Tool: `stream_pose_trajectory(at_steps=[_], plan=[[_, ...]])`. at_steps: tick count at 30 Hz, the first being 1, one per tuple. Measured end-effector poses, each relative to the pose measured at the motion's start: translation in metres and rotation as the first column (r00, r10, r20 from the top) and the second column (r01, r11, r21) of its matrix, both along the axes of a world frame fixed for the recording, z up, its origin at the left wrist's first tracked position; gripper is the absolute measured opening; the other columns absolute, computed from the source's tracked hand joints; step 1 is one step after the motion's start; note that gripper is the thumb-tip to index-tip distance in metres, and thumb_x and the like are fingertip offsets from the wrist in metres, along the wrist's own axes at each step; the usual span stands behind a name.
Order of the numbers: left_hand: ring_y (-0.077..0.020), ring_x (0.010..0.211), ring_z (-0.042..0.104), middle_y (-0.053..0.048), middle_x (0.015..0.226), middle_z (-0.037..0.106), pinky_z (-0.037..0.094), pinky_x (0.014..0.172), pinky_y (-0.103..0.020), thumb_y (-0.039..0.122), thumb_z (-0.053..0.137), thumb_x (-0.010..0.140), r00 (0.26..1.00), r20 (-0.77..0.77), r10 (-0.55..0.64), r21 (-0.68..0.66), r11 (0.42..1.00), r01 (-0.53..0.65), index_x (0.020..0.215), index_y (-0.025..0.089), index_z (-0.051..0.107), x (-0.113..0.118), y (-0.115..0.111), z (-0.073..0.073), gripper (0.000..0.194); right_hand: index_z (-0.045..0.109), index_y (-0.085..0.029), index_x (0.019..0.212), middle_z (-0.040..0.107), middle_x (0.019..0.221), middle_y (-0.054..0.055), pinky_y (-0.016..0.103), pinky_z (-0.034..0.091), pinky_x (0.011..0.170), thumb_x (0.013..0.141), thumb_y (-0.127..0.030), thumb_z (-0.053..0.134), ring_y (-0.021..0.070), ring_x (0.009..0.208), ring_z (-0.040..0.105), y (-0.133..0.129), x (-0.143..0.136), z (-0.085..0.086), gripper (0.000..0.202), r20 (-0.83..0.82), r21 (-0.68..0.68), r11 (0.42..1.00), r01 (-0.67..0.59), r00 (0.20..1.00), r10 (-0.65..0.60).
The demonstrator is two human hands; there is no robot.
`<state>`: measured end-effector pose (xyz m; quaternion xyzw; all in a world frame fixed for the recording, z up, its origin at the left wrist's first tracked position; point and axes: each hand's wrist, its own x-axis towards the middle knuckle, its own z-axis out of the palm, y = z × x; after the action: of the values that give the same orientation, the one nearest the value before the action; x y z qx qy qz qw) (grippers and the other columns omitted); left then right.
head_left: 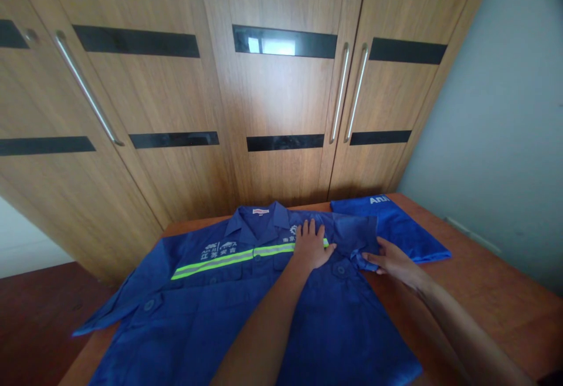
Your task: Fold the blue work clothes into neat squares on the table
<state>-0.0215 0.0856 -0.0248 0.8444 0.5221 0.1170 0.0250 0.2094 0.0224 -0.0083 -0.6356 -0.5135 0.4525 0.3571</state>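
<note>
A dark blue work jacket (pixel 197 321) lies spread front side up, its collar toward the wardrobe. A yellow-green reflective stripe (pixel 211 264) and white lettering cross its chest. My left hand (pixel 311 246) rests flat on the chest near the stripe, fingers spread, partly covering the print. At the jacket's right side, my right hand (pixel 393 263) pinches the bunched end of a sleeve (pixel 365 260) between thumb and fingers. The other sleeve (pixel 132 286) slopes down to the left, over the table edge.
A brighter blue folded garment (pixel 396 227) with white letters lies behind my right hand on the reddish-brown table (pixel 497 292). A wooden wardrobe (pixel 281 98) with metal handles stands right behind the table. A pale wall (pixel 497 139) rises at the right.
</note>
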Motion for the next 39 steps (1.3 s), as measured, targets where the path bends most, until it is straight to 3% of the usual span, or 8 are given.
stream_pose_trajectory(at_steps=[10, 14, 19, 24, 27, 30, 34, 39], plan=[[-0.0351, 0.138, 0.027, -0.016, 0.150, 0.034, 0.018, 0.111, -0.053, 0.068, 0.024, 0.086, 1.000, 0.013, -0.014, 0.038, 0.999, 0.014, 0.140, 0.018, 0.038, -0.003, -0.002, -0.001, 0.074, 0.069, -0.018, 0.082, 0.066, 0.063, -0.001, 0.024, 0.047, 0.051, 0.064, -0.044, 0.069, 0.0150, 0.057, 0.059, 0.024, 0.033, -0.011, 0.031, 0.066, 0.195, 0.980, 0.045, 0.996, -0.059], [-0.0347, 0.137, 0.027, -0.017, 0.149, 0.034, 0.018, 0.111, -0.052, 0.070, 0.023, 0.085, 1.000, 0.018, -0.016, 0.050, 0.999, 0.015, 0.140, 0.019, 0.039, -0.004, -0.002, -0.002, 0.076, 0.073, -0.020, 0.085, 0.067, 0.060, 0.000, 0.026, 0.048, 0.052, 0.071, -0.050, 0.062, 0.0171, 0.055, 0.061, 0.025, 0.038, -0.015, 0.035, 0.177, 0.318, 0.944, 0.087, 0.973, -0.149], [-0.0346, 0.137, 0.028, -0.018, 0.149, 0.035, 0.018, 0.111, -0.053, 0.071, 0.019, 0.085, 1.000, 0.024, -0.004, 0.056, 0.998, 0.003, 0.139, 0.018, 0.039, -0.003, -0.002, -0.002, 0.077, 0.074, -0.020, 0.090, 0.075, 0.091, 0.007, 0.040, 0.050, 0.086, 0.069, -0.055, 0.065, 0.0287, 0.089, 0.067, 0.008, 0.041, -0.021, 0.042, 0.154, 0.470, 0.866, 0.172, 0.950, -0.272], [-0.0341, 0.137, 0.027, -0.017, 0.150, 0.034, 0.017, 0.111, -0.052, 0.072, 0.020, 0.084, 1.000, 0.021, 0.000, 0.050, 0.999, -0.001, 0.138, 0.019, 0.040, -0.003, -0.002, -0.002, 0.078, 0.073, -0.018, 0.090, 0.073, 0.097, 0.008, 0.042, 0.045, 0.094, 0.067, -0.055, 0.069, 0.0297, 0.098, 0.064, -0.016, 0.040, -0.018, 0.044, 0.072, 0.336, 0.929, 0.153, 0.980, -0.188], [-0.0338, 0.138, 0.026, -0.016, 0.150, 0.033, 0.017, 0.111, -0.051, 0.070, 0.022, 0.085, 1.000, 0.017, 0.004, 0.043, 0.999, -0.004, 0.139, 0.019, 0.039, -0.003, -0.003, -0.001, 0.075, 0.070, -0.019, 0.097, 0.073, 0.091, 0.005, 0.034, 0.048, 0.084, 0.071, -0.052, 0.068, 0.0246, 0.089, 0.064, -0.023, 0.037, -0.010, 0.042, 0.007, 0.254, 0.965, 0.058, 0.998, -0.062], [-0.0334, 0.138, 0.026, -0.015, 0.150, 0.033, 0.016, 0.112, -0.051, 0.068, 0.024, 0.086, 1.000, 0.014, 0.006, 0.036, 0.999, -0.007, 0.139, 0.020, 0.039, -0.003, -0.004, 0.000, 0.073, 0.065, -0.020, 0.107, 0.072, 0.084, 0.003, 0.030, 0.049, 0.073, 0.068, -0.049, 0.071, 0.0217, 0.081, 0.064, -0.024, 0.033, -0.003, 0.049, -0.097, 0.212, 0.975, 0.064, 0.994, -0.044], [-0.0333, 0.138, 0.026, -0.015, 0.150, 0.033, 0.017, 0.112, -0.051, 0.068, 0.025, 0.086, 1.000, 0.010, 0.005, 0.029, 1.000, -0.006, 0.139, 0.019, 0.039, -0.003, -0.004, 0.002, 0.073, 0.068, -0.018, 0.096, 0.070, 0.075, 0.003, 0.027, 0.047, 0.066, 0.067, -0.044, 0.071, 0.0203, 0.075, 0.064, -0.023, 0.033, -0.001, 0.039, -0.039, 0.151, 0.988, 0.012, 0.999, -0.006], [-0.0335, 0.138, 0.027, -0.016, 0.150, 0.034, 0.019, 0.111, -0.051, 0.068, 0.025, 0.086, 1.000, 0.001, 0.007, 0.021, 1.000, -0.007, 0.139, 0.019, 0.040, -0.003, -0.004, 0.004, 0.074, 0.069, -0.018, 0.085, 0.070, 0.074, 0.004, 0.025, 0.047, 0.057, 0.071, -0.040, 0.065, 0.0166, 0.065, 0.063, -0.013, 0.039, 0.000, 0.027, -0.040, 0.076, 0.977, 0.198, 0.980, -0.196]])
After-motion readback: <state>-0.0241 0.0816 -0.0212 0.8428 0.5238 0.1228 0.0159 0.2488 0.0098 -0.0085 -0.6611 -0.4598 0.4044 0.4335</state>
